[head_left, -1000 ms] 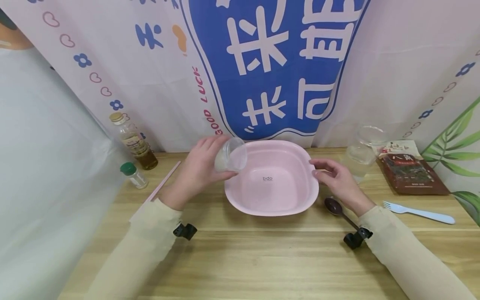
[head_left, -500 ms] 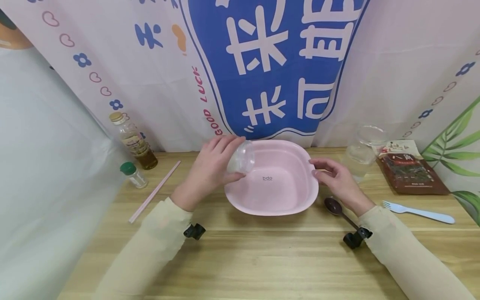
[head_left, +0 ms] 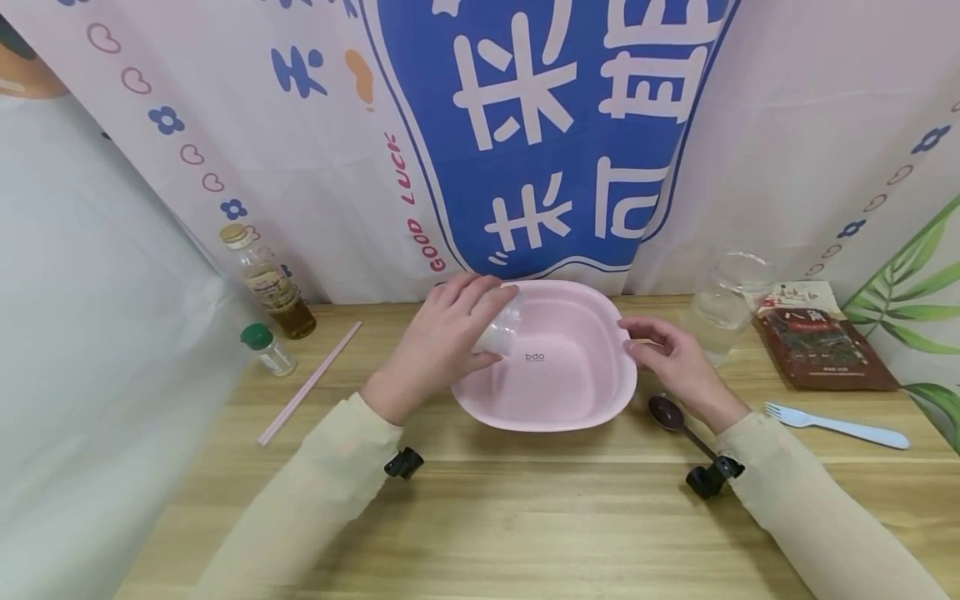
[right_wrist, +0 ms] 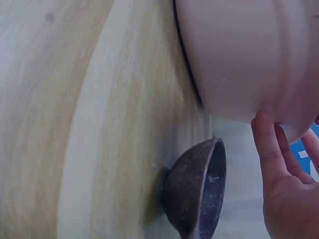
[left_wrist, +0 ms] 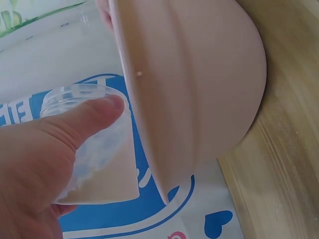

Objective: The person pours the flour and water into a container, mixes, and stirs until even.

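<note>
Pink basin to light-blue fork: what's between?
The right hand with its sleeve cuff, and the dark brown spoon; shows in the head view.

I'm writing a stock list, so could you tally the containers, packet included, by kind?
Capped bottles: 2, the tall bottle and green-capped shaker
Uncapped clear containers: 2, the jar in the left hand and the cup beside the right hand
Basins: 1, the pink basin
Packets: 1, the brown packet
Total: 6
</note>
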`<control>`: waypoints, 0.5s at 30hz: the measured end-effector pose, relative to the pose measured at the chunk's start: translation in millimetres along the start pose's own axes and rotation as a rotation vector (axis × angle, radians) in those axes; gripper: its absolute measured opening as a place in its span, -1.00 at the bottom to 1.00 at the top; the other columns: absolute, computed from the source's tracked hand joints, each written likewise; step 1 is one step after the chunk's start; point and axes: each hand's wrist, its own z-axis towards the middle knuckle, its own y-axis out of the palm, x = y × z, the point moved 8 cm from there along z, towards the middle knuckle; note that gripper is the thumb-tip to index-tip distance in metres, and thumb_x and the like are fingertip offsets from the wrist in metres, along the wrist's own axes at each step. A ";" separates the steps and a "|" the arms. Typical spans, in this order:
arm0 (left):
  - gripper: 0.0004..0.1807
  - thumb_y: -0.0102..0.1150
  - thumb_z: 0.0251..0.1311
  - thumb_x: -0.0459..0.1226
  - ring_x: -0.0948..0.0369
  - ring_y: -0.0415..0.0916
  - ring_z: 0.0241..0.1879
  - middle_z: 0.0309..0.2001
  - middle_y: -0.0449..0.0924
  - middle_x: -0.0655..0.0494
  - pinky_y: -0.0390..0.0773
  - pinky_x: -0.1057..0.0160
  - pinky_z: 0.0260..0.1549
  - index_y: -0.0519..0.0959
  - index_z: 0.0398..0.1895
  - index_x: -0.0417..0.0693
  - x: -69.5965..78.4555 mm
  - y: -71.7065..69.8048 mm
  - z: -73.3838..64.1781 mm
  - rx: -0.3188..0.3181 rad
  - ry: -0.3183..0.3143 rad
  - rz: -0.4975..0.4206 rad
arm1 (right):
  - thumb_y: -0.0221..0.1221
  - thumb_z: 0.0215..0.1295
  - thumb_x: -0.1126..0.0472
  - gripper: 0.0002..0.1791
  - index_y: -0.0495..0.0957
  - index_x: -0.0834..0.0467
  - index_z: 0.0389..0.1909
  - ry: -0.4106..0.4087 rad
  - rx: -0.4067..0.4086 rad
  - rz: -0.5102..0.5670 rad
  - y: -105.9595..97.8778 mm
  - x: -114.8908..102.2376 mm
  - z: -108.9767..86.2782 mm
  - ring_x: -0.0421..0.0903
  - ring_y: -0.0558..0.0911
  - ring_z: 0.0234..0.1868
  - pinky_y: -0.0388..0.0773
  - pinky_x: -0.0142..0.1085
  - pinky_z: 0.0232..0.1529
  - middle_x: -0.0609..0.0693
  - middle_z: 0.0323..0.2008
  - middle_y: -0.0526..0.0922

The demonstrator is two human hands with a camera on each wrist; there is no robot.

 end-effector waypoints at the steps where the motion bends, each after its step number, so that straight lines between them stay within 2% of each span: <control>1: 0.04 0.71 0.05 0.03 -0.11 0.34 0.50 0.47 0.48 -0.07 0.46 -0.20 0.46 0.36 0.57 0.04 0.8 0.5 0.3 -0.001 0.003 0.005 | 0.14 0.65 0.23 -0.48 0.41 0.42 0.46 0.000 0.000 -0.001 -0.1 0.1 0.0 -0.47 0.70 0.00 0.72 -0.48 0.03 0.44 0.39 0.47; 15: 0.01 0.71 0.06 0.02 -0.10 0.34 0.50 0.48 0.44 -0.09 0.43 -0.11 0.52 0.37 0.58 0.15 11.6 6.6 3.3 -0.025 0.047 0.106 | 0.14 0.65 0.23 -0.48 0.41 0.42 0.46 -0.012 -0.001 -0.006 0.7 0.0 0.0 -0.47 0.71 0.01 0.72 -0.47 0.02 0.45 0.39 0.47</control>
